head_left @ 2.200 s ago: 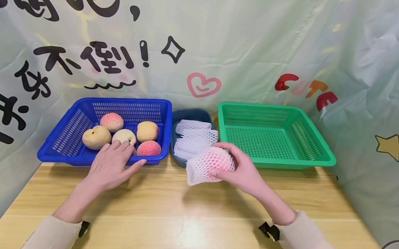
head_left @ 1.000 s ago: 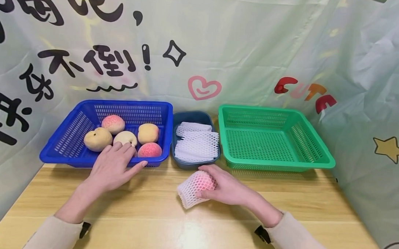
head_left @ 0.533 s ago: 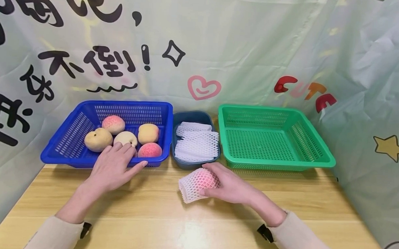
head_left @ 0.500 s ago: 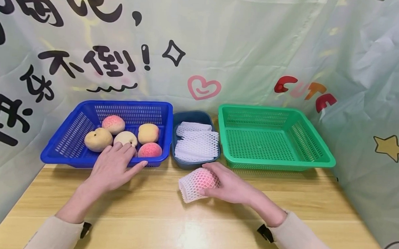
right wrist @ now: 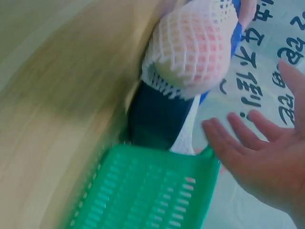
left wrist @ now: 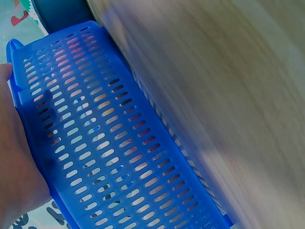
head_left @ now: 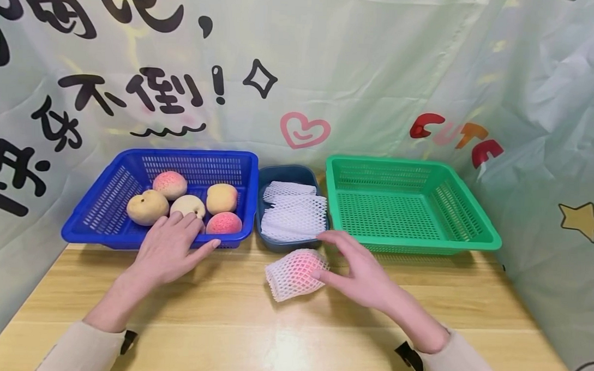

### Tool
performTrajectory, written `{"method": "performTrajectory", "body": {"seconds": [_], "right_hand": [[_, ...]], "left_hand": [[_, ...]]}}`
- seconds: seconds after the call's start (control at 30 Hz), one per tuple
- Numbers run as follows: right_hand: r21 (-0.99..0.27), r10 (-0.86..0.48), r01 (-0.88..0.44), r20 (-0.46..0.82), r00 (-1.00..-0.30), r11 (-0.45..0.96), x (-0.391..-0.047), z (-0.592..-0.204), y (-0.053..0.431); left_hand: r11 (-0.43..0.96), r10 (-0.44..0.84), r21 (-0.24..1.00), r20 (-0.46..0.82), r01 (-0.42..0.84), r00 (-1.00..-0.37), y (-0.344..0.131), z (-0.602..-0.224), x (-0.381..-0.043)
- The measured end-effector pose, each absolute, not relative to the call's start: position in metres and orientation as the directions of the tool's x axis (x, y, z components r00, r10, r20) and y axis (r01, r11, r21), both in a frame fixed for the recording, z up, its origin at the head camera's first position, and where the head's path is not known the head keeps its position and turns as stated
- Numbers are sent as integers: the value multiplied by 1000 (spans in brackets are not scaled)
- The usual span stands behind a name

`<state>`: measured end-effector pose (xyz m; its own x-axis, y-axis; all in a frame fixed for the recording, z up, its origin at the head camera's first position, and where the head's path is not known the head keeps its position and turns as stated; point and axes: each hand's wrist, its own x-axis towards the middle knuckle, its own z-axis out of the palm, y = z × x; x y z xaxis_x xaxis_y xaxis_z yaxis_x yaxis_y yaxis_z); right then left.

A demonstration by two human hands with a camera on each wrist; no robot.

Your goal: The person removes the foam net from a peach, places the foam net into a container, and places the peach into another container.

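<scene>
A pink peach in a white foam net sleeve (head_left: 296, 275) lies on the wooden table, the sleeve's loose end toward the left. Just right of it is my right hand (head_left: 362, 276), thumb and fingers spread; the right wrist view shows the palm (right wrist: 267, 162) with nothing in it, apart from the netted peach (right wrist: 190, 50). My left hand (head_left: 169, 252) lies over the front rim of the blue basket (head_left: 98, 237), fingertips reaching down at a pale peach (head_left: 187, 204) and partly hidden. Several more peaches, among them a yellow one (head_left: 147, 207) and a red one (head_left: 224, 223), sit in that basket.
Between the baskets stands a dark blue tub (head_left: 292, 171) with several flattened white foam nets (head_left: 296, 218). The green basket (head_left: 384, 210) is at the right, close behind my right hand. A printed cloth (head_left: 374, 73) hangs behind everything.
My right hand brought the netted peach down onto the table, then let go and drew back to the right with its fingers spreading. My left hand has stayed at the blue basket.
</scene>
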<state>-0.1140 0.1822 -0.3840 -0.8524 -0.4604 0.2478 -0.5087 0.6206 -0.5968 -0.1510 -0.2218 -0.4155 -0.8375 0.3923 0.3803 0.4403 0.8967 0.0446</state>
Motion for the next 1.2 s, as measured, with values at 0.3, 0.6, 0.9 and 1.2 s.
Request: {"method": "performTrajectory", "body": {"seconds": [0.3, 0.6, 0.9, 1.2], "right_hand": [[-416, -356, -603, 532, -769, 681, -125, -383, 214], [-287, -320, -511, 514, -796, 810, -139, -396, 255], [-201, -277, -392, 433, -858, 898, -144, -401, 282], [-169, -288, -357, 331, -898, 919, -148, -404, 296]], "left_hand": [[898, 393, 35, 386, 439, -835, -222, -415, -152], [892, 404, 26, 402, 452, -822, -222, -413, -151], [889, 410, 27, 399, 457, -820, -221, -414, -152], [889, 407, 34, 394, 456, -824, -222, -414, -152]]}}
